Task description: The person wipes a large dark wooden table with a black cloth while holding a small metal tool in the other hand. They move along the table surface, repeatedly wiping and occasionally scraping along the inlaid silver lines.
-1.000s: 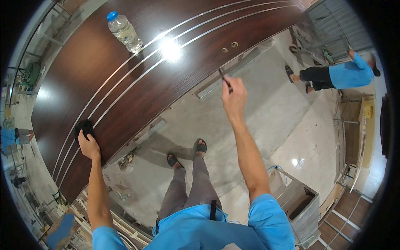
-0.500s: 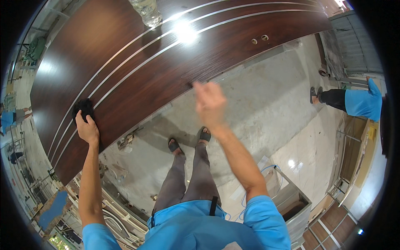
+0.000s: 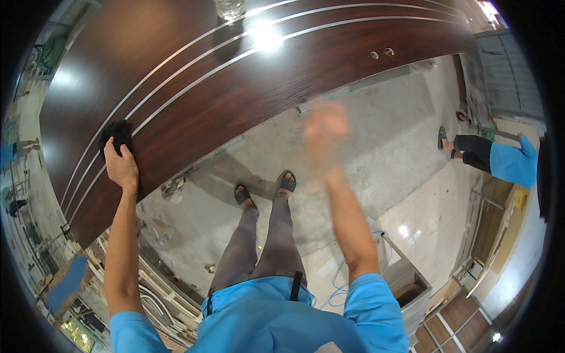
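A large dark-brown wood-grain panel (image 3: 247, 88) with several pale inlaid strips and two round holes lies in front of me. My left hand (image 3: 122, 166) is closed on a black cloth (image 3: 117, 135), pressing it onto the panel across the strips near the left end. Past the panel's near edge, above the floor, my right hand (image 3: 326, 126) is smeared by motion. Its fingers cannot be made out, nor can anything in them. At the top of the view a clear bottle (image 3: 229, 8) stands on the panel, partly cut off.
A person in a blue shirt (image 3: 512, 157) stands at the far right. A grey metal box (image 3: 415, 282) sits on the floor near my right side, with a blue hose (image 3: 336, 276) beside it. Long pale strips (image 3: 168, 312) lie at lower left. Debris (image 3: 172, 188) lies under the panel's edge.
My right hand has swung to the right, away from the panel's edge. My left hand stays on the cloth. The view has shifted slightly, and the bottle now shows less.
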Tool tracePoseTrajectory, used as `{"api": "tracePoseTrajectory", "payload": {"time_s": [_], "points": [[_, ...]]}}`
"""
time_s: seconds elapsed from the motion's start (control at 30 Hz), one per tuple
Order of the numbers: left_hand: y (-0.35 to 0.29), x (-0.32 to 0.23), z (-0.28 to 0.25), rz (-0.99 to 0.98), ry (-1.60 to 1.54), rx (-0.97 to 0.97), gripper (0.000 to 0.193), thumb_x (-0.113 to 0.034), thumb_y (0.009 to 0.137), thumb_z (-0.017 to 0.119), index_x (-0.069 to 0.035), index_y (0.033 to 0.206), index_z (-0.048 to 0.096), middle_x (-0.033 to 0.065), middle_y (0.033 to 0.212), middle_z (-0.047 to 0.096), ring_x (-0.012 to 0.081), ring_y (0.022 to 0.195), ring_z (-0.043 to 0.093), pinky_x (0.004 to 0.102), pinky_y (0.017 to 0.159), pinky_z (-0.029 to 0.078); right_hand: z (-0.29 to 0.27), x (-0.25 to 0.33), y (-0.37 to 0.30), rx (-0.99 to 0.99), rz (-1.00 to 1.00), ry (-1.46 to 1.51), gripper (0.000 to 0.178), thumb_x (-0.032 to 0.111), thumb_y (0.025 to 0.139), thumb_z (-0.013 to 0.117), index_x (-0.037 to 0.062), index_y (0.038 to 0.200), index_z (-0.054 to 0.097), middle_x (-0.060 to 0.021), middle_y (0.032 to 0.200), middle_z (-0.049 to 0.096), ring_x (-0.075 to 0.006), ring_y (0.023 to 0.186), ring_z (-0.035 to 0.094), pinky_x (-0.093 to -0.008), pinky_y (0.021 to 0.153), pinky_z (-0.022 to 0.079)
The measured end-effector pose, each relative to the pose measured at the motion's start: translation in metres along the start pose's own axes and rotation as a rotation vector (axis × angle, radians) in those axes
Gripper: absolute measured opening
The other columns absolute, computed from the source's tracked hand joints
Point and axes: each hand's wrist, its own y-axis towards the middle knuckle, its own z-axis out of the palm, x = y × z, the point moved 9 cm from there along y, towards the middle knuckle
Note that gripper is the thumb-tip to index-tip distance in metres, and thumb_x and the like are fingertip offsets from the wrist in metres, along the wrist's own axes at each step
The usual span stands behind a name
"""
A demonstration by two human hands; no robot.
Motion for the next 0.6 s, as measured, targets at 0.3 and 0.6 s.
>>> {"api": "tracePoseTrajectory", "payload": {"time_s": [0.3, 0.6], "points": [[-0.003, -0.004, -0.003, -0.006, -0.007, 0.002, 0.041, -0.024, 0.099, 0.061, -0.007, 0.136, 0.063, 0.0145, 0.129, 0.069, 0.0395, 0.116, 0.067, 0.0481, 0.095, 0.053, 0.031, 0.125, -0.038, 0.135, -0.112, 0.177, 0.021, 0.005, 0.089, 0.069, -0.0006, 0.109, 0.073, -0.0118, 0.089, 0.063, -0.0308, 0.084, 0.063, -0.0424, 0.068, 0.054], [-0.003, 0.0, -0.003, -0.044, 0.012, 0.029, 0.043, -0.026, 0.099, 0.061, -0.007, 0.138, 0.063, 0.0148, 0.135, 0.068, 0.0386, 0.122, 0.065, 0.0468, 0.1, 0.052, 0.017, 0.089, -0.013, 0.001, -0.197, 0.029, 0.023, 0.003, 0.089, 0.069, -0.0023, 0.111, 0.072, -0.0136, 0.089, 0.065, -0.0319, 0.08, 0.061, -0.0421, 0.066, 0.052]]}}
